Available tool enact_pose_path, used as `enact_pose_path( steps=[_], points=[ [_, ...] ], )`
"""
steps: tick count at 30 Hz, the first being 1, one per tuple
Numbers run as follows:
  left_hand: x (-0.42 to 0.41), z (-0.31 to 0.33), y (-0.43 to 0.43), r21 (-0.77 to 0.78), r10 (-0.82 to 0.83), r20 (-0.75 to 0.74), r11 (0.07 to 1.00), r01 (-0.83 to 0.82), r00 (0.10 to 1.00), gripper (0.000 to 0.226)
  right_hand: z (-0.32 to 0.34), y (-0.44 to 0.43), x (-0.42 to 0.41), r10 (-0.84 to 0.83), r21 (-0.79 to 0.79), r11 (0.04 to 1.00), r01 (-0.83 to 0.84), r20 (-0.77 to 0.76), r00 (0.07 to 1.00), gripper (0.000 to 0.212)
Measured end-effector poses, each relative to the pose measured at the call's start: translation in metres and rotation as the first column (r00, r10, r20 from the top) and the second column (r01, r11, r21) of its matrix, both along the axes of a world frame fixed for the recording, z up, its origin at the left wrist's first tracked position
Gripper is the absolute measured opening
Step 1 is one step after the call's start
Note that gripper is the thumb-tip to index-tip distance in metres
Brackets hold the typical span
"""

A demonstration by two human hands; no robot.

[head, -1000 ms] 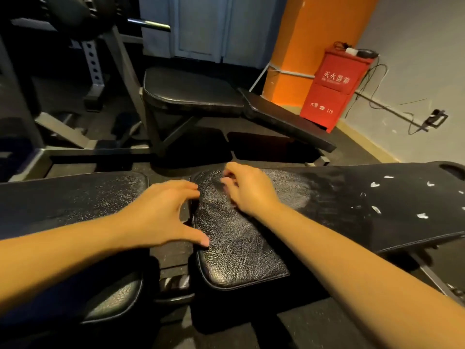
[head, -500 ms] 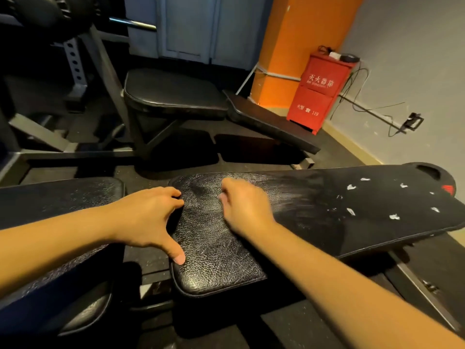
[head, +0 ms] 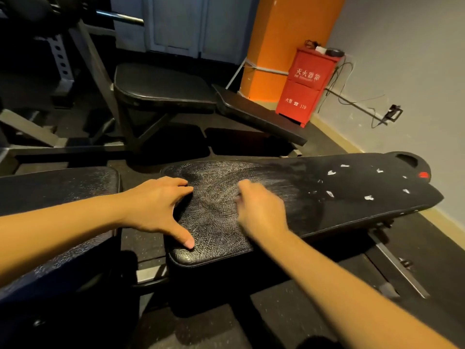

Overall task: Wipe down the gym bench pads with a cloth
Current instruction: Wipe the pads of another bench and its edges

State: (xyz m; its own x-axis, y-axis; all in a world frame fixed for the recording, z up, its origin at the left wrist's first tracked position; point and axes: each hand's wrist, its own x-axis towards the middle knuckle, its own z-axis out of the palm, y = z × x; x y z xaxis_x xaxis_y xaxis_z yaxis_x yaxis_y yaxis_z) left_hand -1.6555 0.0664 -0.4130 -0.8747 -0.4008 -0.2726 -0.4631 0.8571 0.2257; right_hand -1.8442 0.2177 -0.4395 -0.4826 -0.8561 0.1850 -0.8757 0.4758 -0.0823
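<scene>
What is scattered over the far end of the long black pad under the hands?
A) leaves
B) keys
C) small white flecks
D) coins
C: small white flecks dot the far right end of the long pad, pale against its dark surface.

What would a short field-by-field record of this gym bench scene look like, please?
Surface: long black cracked leather bench pad, greyish smears across its middle
Support: left hand rests on the pad's near end, thumb spread
Wiping: right hand on the pad, blurred; grip unclear
Cloth: none visible
Debris: small white scraps on the pad's far end
Neighbour: shorter black seat pad at left, across a gap
Background: red fire-extinguisher cabinet beside orange pillar
</scene>
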Motion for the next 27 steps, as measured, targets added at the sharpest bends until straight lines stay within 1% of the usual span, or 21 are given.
enact_pose_path(
  steps=[1, 2, 3, 4, 5, 6, 8, 9, 11, 12, 14, 15, 17, 18, 19, 20, 22, 24, 25, 26, 27],
  points=[
    [-0.001, -0.001, 0.0, -0.004, -0.012, 0.001, 1.0, 0.012, 1.0, 0.143, -0.001, 0.005, 0.025, 0.127, 0.029, 0.991, -0.128, 0.023, 0.992, 0.008],
    [-0.002, -0.003, 0.0, -0.011, -0.023, 0.003, 1.0, 0.023, 1.0, 0.143, -0.004, 0.015, 0.039, 0.239, 0.019, 0.971, -0.24, 0.039, 0.97, 0.01],
    [-0.002, -0.004, -0.001, -0.016, -0.034, 0.005, 0.999, 0.034, 0.999, 0.142, -0.009, 0.026, 0.039, 0.305, -0.022, 0.952, -0.304, 0.036, 0.952, 0.011],
    [-0.001, -0.005, 0.0, -0.018, -0.043, 0.003, 0.999, 0.043, 0.999, 0.141, -0.01, 0.037, 0.026, 0.286, -0.047, 0.957, -0.285, 0.028, 0.958, 0.012],
    [0.0, -0.006, 0.0, -0.018, -0.048, -0.006, 0.999, 0.047, 0.999, 0.14, -0.011, 0.046, 0.003, 0.198, -0.053, 0.979, -0.197, 0.013, 0.98, 0.013],
    [0.001, -0.007, 0.001, -0.017, -0.047, -0.016, 0.999, 0.047, 0.999, 0.139, -0.012, 0.054, -0.025, 0.064, -0.055, 0.996, -0.064, -0.004, 0.998, 0.014],
    [0.003, -0.007, 0.004, -0.014, -0.042, -0.026, 0.999, 0.041, 0.999, 0.137, -0.007, 0.066, -0.082, -0.216, -0.054, 0.976, 0.213, -0.056, 0.975, 0.015],
    [0.003, -0.007, 0.004, -0.015, -0.042, -0.032, 0.999, 0.041, 0.999, 0.137, -0.004, 0.069, -0.099, -0.292, -0.056, 0.956, 0.288, -0.089, 0.952, 0.015],
    [0.003, -0.005, 0.005, -0.022, -0.054, -0.041, 0.998, 0.053, 0.998, 0.138, -0.003, 0.063, -0.096, -0.322, -0.057, 0.947, 0.317, -0.128, 0.938, 0.014],
    [0.003, -0.004, 0.006, -0.028, -0.062, -0.042, 0.998, 0.061, 0.997, 0.138, -0.004, 0.057, -0.08, -0.303, -0.05, 0.953, 0.299, -0.124, 0.945, 0.015],
    [0.0, -0.003, 0.008, -0.036, -0.073, -0.034, 0.997, 0.072, 0.997, 0.139, -0.005, 0.041, -0.034, -0.177, -0.076, 0.982, 0.173, -0.051, 0.983, 0.014],
    [-0.002, -0.003, 0.009, -0.04, -0.077, -0.03, 0.996, 0.076, 0.997, 0.139, -0.004, 0.036, -0.01, -0.073, -0.081, 0.994, 0.072, -0.01, 0.997, 0.015],
    [-0.004, -0.002, 0.01, -0.055, -0.083, -0.034, 0.995, 0.081, 0.996, 0.14, -0.005, 0.033, 0.024, 0.148, -0.047, 0.988, -0.146, 0.044, 0.988, 0.016],
    [-0.003, -0.002, 0.009, -0.063, -0.084, -0.039, 0.995, 0.081, 0.996, 0.14, -0.008, 0.034, 0.025, 0.21, -0.051, 0.977, -0.207, 0.061, 0.976, 0.016],
    [-0.002, -0.002, 0.008, -0.068, -0.083, -0.044, 0.994, 0.08, 0.996, 0.139, -0.009, 0.036, 0.015, 0.201, -0.069, 0.978, -0.197, 0.064, 0.977, 0.016],
    [0.0, -0.003, 0.008, -0.069, -0.08, -0.046, 0.995, 0.076, 0.996, 0.139, -0.009, 0.037, -0.002, 0.136, -0.082, 0.988, -0.13, 0.061, 0.989, 0.016],
    [0.006, -0.004, 0.007, -0.066, -0.062, -0.045, 0.996, 0.059, 0.997, 0.137, -0.008, 0.04, -0.05, -0.094, -0.118, 0.988, 0.098, 0.039, 0.995, 0.017],
    [0.012, -0.006, 0.006, -0.069, -0.046, -0.053, 0.997, 0.042, 0.998, 0.137, -0.005, 0.044, -0.093, -0.319, -0.153, 0.933, 0.324, 0.056, 0.946, 0.017],
    [0.014, -0.006, 0.006, -0.073, -0.043, -0.06, 0.997, 0.039, 0.997, 0.137, -0.005, 0.041, -0.101, -0.368, -0.18, 0.91, 0.375, 0.069, 0.927, 0.018],
    [0.015, -0.007, 0.005, -0.076, -0.041, -0.064, 0.996, 0.037, 0.997, 0.137, -0.005, 0.036, -0.095, -0.376, -0.192, 0.904, 0.381, 0.065, 0.924, 0.019],
    [0.014, -0.008, 0.005, -0.075, -0.038, -0.068, 0.997, 0.032, 0.997, 0.138, -0.006, 0.028, -0.079, -0.341, -0.189, 0.918, 0.348, 0.067, 0.938, 0.02]
  ],
)
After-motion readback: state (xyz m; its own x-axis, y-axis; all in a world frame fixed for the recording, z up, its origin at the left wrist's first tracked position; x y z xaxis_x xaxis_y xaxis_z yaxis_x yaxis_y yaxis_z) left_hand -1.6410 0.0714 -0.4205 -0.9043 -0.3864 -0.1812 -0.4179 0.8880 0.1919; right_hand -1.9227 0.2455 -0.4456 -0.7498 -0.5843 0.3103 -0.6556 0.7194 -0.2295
